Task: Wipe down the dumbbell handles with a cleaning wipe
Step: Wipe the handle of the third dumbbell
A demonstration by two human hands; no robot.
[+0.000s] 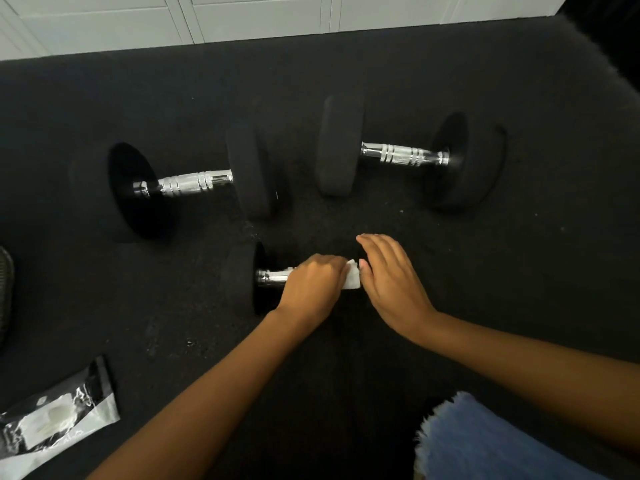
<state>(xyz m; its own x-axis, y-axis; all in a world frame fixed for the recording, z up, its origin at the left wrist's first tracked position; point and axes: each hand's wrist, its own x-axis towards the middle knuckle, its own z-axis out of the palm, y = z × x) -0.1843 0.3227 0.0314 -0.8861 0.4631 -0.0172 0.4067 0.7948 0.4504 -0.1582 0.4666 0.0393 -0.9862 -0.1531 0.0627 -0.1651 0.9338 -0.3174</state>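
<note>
White wipe (353, 280) in left hand (311, 285) grip closed around chrome handle (272, 276), right hand (391, 282) flat, fingers spread, clear packet (52, 414) holding white wipes.

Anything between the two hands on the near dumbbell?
Head view: a white wipe shows between the left hand and right hand, over the handle.

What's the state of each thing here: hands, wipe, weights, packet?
Left hand: closed around the wipe on the near handle.
Right hand: open, resting on the near dumbbell's right end.
Wipe: pressed against the handle.
Near dumbbell: lying flat.
Far dumbbells: lying untouched.
Packet: on floor.
</note>
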